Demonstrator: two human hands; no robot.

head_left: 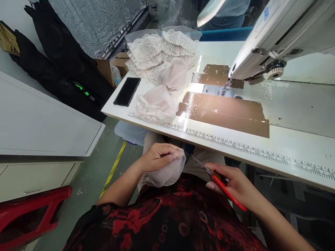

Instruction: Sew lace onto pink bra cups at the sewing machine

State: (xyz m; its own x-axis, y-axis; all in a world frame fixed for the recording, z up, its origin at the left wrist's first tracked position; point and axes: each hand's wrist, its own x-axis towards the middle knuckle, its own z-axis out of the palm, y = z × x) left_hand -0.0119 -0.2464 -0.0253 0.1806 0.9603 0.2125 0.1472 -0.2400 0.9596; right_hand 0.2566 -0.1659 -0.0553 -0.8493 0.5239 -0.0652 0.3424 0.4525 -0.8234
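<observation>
Over my lap, my left hand [161, 157] pinches a piece of sheer white lace fabric [167, 174] by its upper edge, and the cloth hangs below the fingers. To the right, my right hand [230, 181] holds small scissors [222, 186] with red handles. Their thin metal blades point up and left toward the fabric, a short way apart from it. On the table's left part lie more sheer pieces [158, 103] with lace edges, near the front edge. Behind them is a pile of cream lace pieces [151, 52].
A white sewing machine [261, 45] stands over the table [298, 139] at right, with brown cardboard strips [225, 111] around its needle plate. A black phone [127, 91] lies at the left corner. A printed ruler runs along the front edge. A red stool [34, 212] stands lower left.
</observation>
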